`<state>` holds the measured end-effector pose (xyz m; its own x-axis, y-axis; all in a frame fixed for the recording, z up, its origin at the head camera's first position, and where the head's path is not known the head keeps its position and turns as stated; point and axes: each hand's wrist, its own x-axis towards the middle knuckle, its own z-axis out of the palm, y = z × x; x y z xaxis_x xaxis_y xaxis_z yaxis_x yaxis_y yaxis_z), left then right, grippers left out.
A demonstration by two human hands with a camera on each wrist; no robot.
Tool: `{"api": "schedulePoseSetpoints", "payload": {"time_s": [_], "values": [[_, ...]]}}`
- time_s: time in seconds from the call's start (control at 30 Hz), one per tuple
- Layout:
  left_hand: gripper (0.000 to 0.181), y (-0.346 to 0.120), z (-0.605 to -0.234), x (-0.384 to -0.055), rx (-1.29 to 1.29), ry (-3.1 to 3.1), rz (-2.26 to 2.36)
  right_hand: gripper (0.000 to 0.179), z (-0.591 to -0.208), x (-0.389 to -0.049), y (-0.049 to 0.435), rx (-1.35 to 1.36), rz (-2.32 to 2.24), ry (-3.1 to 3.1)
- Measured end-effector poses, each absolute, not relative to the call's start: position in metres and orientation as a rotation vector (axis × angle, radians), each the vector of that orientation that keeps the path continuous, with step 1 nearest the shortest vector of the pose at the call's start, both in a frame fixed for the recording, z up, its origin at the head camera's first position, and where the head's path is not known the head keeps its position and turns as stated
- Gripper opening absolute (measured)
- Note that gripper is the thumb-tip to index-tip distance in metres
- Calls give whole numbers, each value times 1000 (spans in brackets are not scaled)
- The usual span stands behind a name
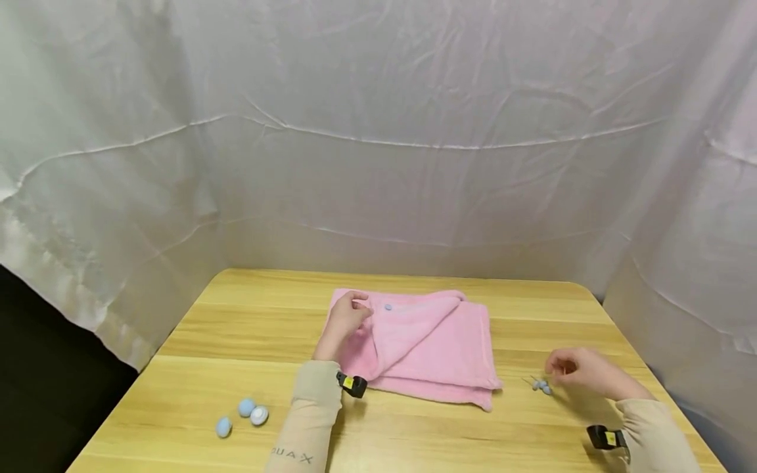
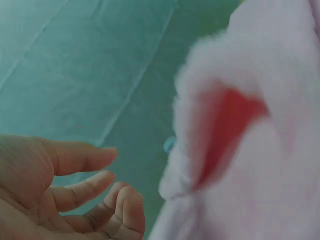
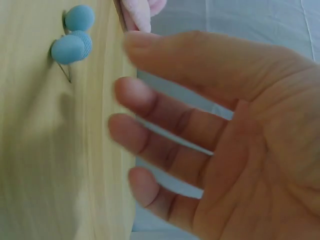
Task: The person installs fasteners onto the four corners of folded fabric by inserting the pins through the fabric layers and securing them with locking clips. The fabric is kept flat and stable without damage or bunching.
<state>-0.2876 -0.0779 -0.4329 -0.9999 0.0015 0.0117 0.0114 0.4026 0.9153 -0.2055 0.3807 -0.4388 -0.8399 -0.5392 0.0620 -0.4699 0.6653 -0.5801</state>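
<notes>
A pink plush cloth (image 1: 426, 341) lies folded on the table, with one flap turned over its left part. On this flap is a small blue round-headed piece (image 1: 388, 307). My left hand (image 1: 349, 315) hovers at the flap's left edge; the left wrist view shows its fingers loosely bent, apart from the cloth (image 2: 250, 160), holding nothing. To the right of the cloth, a cluster of blue round-headed pins (image 1: 541, 386) with thin metal shafts rests on the table. My right hand (image 1: 591, 373) is just beside them, its fingers (image 3: 132, 132) spread and holding nothing.
Several pale blue rounded pieces, among them a cap with a white underside (image 1: 259, 415), lie on the left front of the wooden table (image 1: 236, 328). Grey curtains (image 1: 414, 190) hang behind and along both sides of the table.
</notes>
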Motion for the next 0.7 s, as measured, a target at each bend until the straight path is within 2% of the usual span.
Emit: {"api": "schedulePoseSetpoints", "payload": {"time_s": [0.2,0.43,0.53,0.7], "values": [[29,-54,-416,-274,-289,-2671,-1547,12,-446,-208,377,-722,-902,2643],[20,-12,-414,-256,-663,-2750,-1417,13,-448,-207,375,-667,-866,2654],[21,8,-416,-246,-824,-2807,-1357,12,-448,-207,375,-680,-851,2663],[26,35,-429,-231,-1074,-2942,-1004,11,-450,-208,374,-715,-850,2664]]}}
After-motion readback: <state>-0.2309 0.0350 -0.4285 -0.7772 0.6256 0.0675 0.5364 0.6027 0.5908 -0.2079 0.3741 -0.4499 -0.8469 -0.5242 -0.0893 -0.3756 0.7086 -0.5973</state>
